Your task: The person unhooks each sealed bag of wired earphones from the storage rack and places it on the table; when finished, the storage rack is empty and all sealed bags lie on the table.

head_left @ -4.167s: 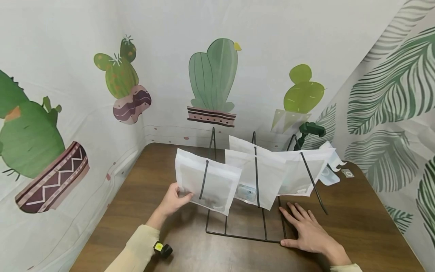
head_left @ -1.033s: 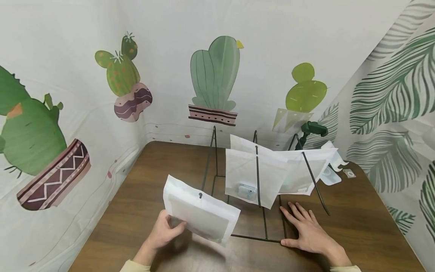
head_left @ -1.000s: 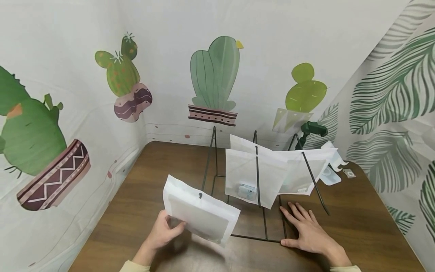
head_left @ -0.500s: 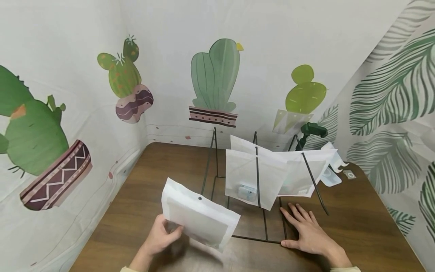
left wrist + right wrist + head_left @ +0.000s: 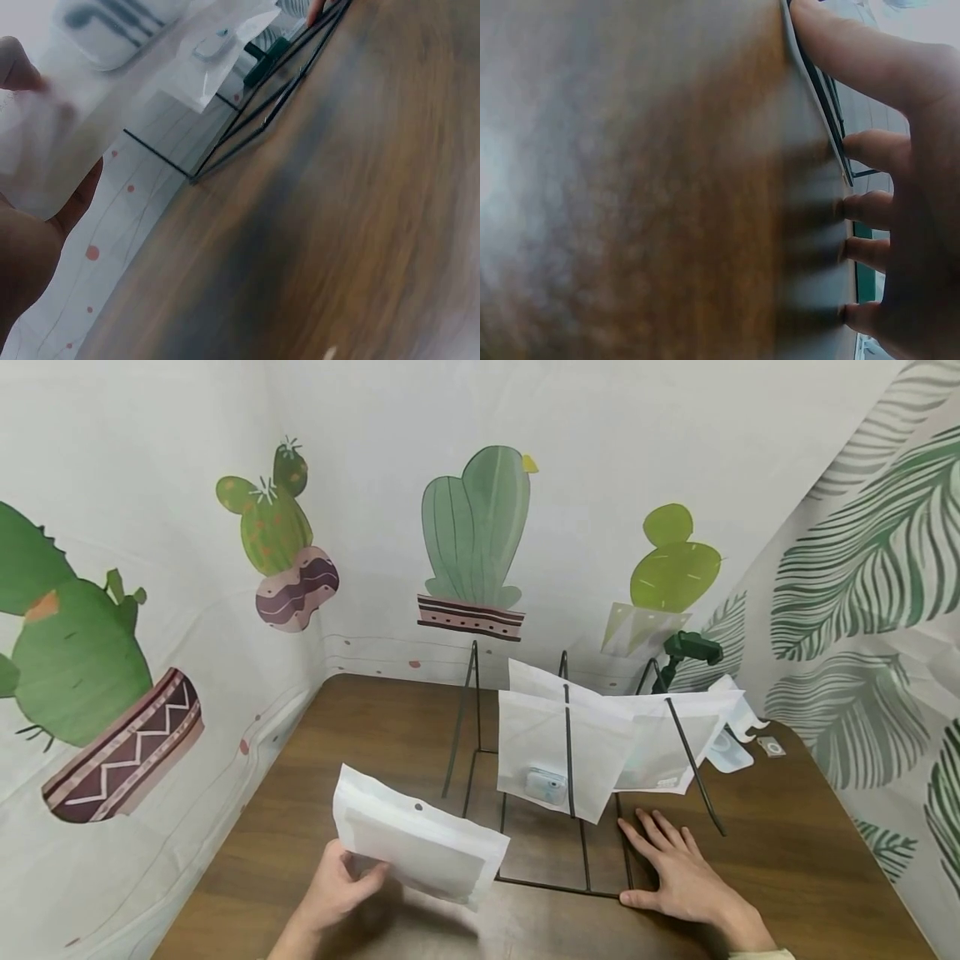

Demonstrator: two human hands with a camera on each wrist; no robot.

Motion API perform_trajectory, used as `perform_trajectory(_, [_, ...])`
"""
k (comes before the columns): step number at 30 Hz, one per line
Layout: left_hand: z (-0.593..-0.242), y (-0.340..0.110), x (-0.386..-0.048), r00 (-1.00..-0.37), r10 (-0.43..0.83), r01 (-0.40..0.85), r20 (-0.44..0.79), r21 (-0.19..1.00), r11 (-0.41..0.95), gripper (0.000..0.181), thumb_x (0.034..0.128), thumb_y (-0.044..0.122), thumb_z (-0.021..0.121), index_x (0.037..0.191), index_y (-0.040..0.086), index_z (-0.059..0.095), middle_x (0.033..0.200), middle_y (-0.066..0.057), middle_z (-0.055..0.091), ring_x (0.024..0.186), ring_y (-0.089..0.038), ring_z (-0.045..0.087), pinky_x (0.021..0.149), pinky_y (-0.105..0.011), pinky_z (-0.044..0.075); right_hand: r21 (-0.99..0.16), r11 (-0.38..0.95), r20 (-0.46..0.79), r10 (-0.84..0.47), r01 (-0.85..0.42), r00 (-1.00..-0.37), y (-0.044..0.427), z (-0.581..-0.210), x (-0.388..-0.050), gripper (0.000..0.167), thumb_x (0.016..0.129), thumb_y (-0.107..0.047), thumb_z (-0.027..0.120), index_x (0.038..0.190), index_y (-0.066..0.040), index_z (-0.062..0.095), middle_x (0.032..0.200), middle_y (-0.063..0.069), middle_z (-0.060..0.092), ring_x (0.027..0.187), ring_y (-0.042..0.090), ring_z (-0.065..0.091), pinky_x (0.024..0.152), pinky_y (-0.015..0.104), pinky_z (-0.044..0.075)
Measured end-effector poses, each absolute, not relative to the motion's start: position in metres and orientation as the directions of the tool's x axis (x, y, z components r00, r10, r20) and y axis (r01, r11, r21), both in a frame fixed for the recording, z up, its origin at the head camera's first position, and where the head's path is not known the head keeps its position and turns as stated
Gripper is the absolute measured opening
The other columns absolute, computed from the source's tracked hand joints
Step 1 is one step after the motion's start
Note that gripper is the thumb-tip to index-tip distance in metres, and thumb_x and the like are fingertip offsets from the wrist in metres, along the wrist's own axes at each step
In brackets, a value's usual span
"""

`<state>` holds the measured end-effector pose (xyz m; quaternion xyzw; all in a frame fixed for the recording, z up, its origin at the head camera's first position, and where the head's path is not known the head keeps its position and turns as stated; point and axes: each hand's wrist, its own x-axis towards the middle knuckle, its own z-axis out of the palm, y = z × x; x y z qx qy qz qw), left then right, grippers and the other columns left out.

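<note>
My left hand (image 5: 335, 887) pinches the left edge of a white translucent pouch (image 5: 412, 847) with a punched hole near its top. The pouch is off the rack's left prong (image 5: 459, 727), tilted and held over the table. In the left wrist view, an earphone shape shows through a pouch (image 5: 120, 30). My right hand (image 5: 686, 881) lies with spread fingers, thumb and fingertips at the right side of the black wire rack's base (image 5: 551, 886). On the middle prong hang white pouches (image 5: 566, 743), the front one showing a small light-blue item. Another pouch (image 5: 671, 739) hangs on the right prong.
Behind the rack's right side stands a dark green clamp-like object (image 5: 690, 647). Pale blue and white pieces (image 5: 727, 750) and a small white square item (image 5: 770, 745) lie at the back right. A cloth with printed cacti (image 5: 472, 535) hangs behind the brown table (image 5: 360, 718).
The left pouch has come off its prong, moved toward me and left in my left hand, and tilted. My right hand has stayed on the rack's base.
</note>
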<state>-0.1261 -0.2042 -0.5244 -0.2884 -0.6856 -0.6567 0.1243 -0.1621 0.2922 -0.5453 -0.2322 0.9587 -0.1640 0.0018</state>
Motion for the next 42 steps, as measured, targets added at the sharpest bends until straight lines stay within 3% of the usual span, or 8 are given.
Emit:
perform_trajectory(5, [-0.526, -0.216, -0.125, -0.834, 0.208, 0.525, 0.51, 0.851, 0.021, 0.043, 0.0738, -0.024, 0.059, 0.109, 0.0, 0.061, 0.106, 0.005, 0.069, 0.097, -0.008, 0.065, 0.083, -0.022, 0.052, -0.307, 0.84, 0.075, -0.447, -0.448, -0.891, 0.29, -0.541, -0.162, 0.096, 0.073, -0.069, 0.069, 0.148, -0.015, 0.043, 0.152, 0.025, 0.036, 0.137, 0.052, 0.028, 0.1, 0.075, 0.022])
perform_trajectory(12, [-0.53, -0.225, -0.129, -0.862, 0.162, 0.498, 0.48, 0.863, 0.091, 0.034, 0.0752, -0.022, 0.059, 0.102, -0.002, 0.063, 0.098, 0.005, 0.07, 0.087, -0.008, 0.067, 0.073, -0.022, 0.055, -0.291, 0.848, 0.07, -0.442, -0.442, -0.894, 0.29, -0.54, -0.163, 0.096, 0.073, -0.069, 0.069, 0.148, -0.016, 0.043, 0.152, 0.024, 0.036, 0.138, 0.051, 0.028, 0.101, 0.074, 0.022])
perform_trajectory(23, [-0.538, -0.229, -0.135, -0.924, 0.059, 0.38, 0.379, 0.885, 0.267, 0.025, 0.0776, -0.015, 0.065, 0.099, -0.003, 0.064, 0.094, 0.004, 0.071, 0.084, -0.008, 0.066, 0.074, -0.022, 0.054, -0.303, 0.845, 0.065, -0.444, -0.442, -0.894, 0.29, -0.541, -0.161, 0.096, 0.073, -0.069, 0.069, 0.148, -0.016, 0.043, 0.152, 0.024, 0.036, 0.138, 0.051, 0.027, 0.1, 0.075, 0.022])
perform_trajectory(35, [-0.536, -0.229, -0.144, -0.959, -0.053, 0.249, 0.279, 0.918, 0.31, 0.021, 0.0774, -0.013, 0.066, 0.095, 0.0, 0.067, 0.09, -0.005, 0.071, 0.082, -0.009, 0.064, 0.073, -0.023, 0.053, -0.318, 0.841, 0.058, -0.443, -0.437, -0.895, 0.29, -0.541, -0.161, 0.096, 0.073, -0.069, 0.069, 0.149, -0.016, 0.042, 0.153, 0.024, 0.035, 0.138, 0.052, 0.026, 0.1, 0.075, 0.021])
perform_trajectory(42, [-0.534, -0.226, -0.149, -0.983, -0.094, 0.126, 0.16, 0.947, 0.294, 0.017, 0.078, -0.01, 0.067, 0.093, -0.002, 0.066, 0.088, -0.01, 0.069, 0.077, -0.009, 0.063, 0.068, -0.025, 0.054, -0.326, 0.843, 0.049, -0.437, -0.428, -0.898, 0.291, -0.543, -0.161, 0.096, 0.073, -0.069, 0.069, 0.149, -0.016, 0.042, 0.153, 0.023, 0.034, 0.139, 0.051, 0.025, 0.101, 0.075, 0.02])
